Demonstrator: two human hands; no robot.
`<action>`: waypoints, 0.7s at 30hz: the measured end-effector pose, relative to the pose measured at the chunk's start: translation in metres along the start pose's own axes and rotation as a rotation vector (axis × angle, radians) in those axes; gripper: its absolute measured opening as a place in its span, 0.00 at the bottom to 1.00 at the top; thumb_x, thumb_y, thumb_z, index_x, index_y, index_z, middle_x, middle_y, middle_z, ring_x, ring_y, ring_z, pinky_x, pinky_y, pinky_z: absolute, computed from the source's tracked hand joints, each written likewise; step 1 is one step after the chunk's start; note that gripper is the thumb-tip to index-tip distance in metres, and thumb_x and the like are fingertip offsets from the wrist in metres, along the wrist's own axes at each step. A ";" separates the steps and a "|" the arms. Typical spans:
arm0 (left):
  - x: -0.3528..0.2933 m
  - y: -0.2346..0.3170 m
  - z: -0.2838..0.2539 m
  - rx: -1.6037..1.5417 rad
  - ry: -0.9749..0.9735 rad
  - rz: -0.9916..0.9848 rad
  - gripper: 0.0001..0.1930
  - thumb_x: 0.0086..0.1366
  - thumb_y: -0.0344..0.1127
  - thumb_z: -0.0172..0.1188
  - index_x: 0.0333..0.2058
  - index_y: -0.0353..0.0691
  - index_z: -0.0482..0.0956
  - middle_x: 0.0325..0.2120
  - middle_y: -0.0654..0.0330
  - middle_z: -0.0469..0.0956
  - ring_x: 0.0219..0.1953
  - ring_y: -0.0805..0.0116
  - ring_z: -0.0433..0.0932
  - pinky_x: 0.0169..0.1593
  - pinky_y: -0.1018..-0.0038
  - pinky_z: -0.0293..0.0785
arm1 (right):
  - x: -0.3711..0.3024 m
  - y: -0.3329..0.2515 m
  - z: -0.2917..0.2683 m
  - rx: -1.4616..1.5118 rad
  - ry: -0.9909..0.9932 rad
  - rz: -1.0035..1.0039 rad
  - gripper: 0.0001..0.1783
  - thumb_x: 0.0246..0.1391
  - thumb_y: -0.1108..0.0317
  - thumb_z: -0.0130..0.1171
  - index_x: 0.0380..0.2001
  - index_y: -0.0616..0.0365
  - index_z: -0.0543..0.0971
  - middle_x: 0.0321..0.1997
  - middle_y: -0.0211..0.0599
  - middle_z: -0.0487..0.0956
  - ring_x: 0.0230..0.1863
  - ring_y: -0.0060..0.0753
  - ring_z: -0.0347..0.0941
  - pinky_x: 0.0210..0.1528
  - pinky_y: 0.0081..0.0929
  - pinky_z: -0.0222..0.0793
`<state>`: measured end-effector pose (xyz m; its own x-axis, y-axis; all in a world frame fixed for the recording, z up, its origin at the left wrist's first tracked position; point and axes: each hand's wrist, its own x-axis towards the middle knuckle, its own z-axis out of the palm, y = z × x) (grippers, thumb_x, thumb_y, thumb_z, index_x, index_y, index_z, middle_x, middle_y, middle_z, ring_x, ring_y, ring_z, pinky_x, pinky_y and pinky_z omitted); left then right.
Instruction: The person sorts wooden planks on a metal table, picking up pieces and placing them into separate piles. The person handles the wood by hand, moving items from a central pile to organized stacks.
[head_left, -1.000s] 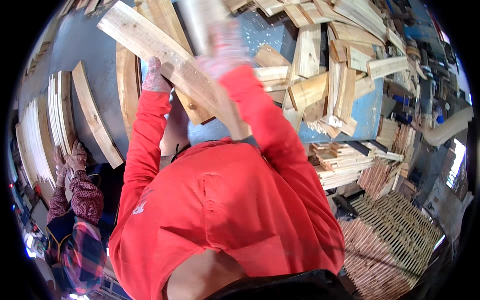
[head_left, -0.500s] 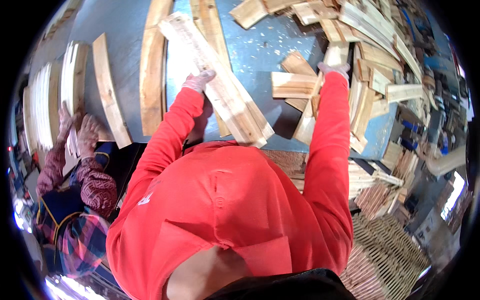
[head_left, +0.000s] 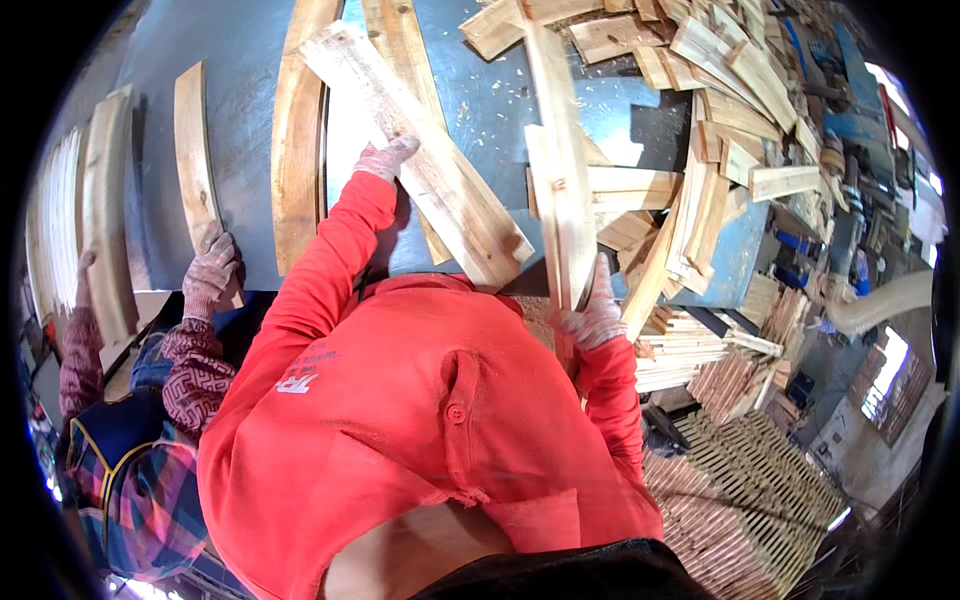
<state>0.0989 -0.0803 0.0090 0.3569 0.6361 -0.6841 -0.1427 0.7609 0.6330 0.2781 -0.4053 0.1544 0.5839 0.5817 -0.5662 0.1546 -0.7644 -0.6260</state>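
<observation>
My left hand (head_left: 388, 158), in a pale glove, grips the left edge of a wooden board (head_left: 430, 165) that slants from far left to near right. At my right, my gloved right hand (head_left: 592, 318) is closed around the near end of another long board (head_left: 560, 160). That board points away from me, somewhat blurred, and passes over shorter pieces (head_left: 635, 190). Under the left-hand board lies a further plank (head_left: 400, 40). The fingertips of both my hands are partly hidden by the wood.
A co-worker's gloved hand (head_left: 210, 268) holds a narrow board (head_left: 196, 150) at the left, beside upright-looking rows of boards (head_left: 108, 200). Two long planks (head_left: 300, 150) lie on the blue-grey table (head_left: 240, 90). A heap of loose boards (head_left: 740, 120) covers the right side; stacked slats (head_left: 760, 490) stand below.
My right hand has drawn back toward me, bringing a long board out from the heap. The left-hand board shifted slightly left. The co-worker's hand moved onto the narrow board.
</observation>
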 end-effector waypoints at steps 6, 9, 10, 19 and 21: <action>-0.010 0.009 0.003 -0.034 -0.049 0.025 0.21 0.56 0.29 0.64 0.49 0.36 0.74 0.38 0.55 0.79 0.39 0.59 0.79 0.46 0.63 0.76 | 0.028 -0.114 0.017 -0.039 -0.036 -0.332 0.69 0.24 0.65 0.78 0.68 0.70 0.45 0.65 0.59 0.61 0.66 0.51 0.59 0.66 0.35 0.57; -0.011 0.009 -0.005 0.023 -0.033 0.098 0.20 0.56 0.29 0.65 0.48 0.36 0.75 0.38 0.56 0.80 0.40 0.60 0.79 0.47 0.65 0.75 | 0.136 -0.156 0.051 0.128 0.003 -0.604 0.72 0.26 0.55 0.79 0.68 0.69 0.43 0.68 0.59 0.57 0.70 0.50 0.52 0.70 0.34 0.50; -0.011 0.011 -0.007 0.057 -0.029 0.114 0.20 0.56 0.29 0.65 0.48 0.36 0.75 0.39 0.56 0.79 0.41 0.60 0.79 0.47 0.65 0.75 | 0.158 -0.183 0.057 0.315 -0.082 -0.512 0.73 0.26 0.56 0.80 0.68 0.67 0.43 0.65 0.59 0.62 0.68 0.49 0.58 0.69 0.33 0.53; 0.068 -0.031 -0.037 0.305 0.133 0.247 0.31 0.61 0.55 0.59 0.54 0.35 0.72 0.44 0.52 0.78 0.46 0.60 0.76 0.50 0.69 0.71 | 0.227 -0.136 0.135 0.575 -0.410 -0.338 0.25 0.49 0.69 0.61 0.52 0.57 0.70 0.42 0.34 0.76 0.39 0.29 0.73 0.38 0.27 0.72; 0.046 -0.022 -0.019 0.302 0.077 0.236 0.33 0.61 0.56 0.60 0.54 0.35 0.71 0.45 0.52 0.78 0.45 0.59 0.76 0.50 0.68 0.71 | 0.175 -0.118 0.120 0.312 -0.294 -0.170 0.28 0.46 0.72 0.58 0.54 0.57 0.69 0.41 0.34 0.76 0.38 0.30 0.72 0.39 0.26 0.72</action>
<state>0.1010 -0.0655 -0.0436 0.2743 0.8056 -0.5251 0.0699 0.5279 0.8464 0.2666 -0.1803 0.0652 0.3130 0.7800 -0.5419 -0.0448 -0.5578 -0.8288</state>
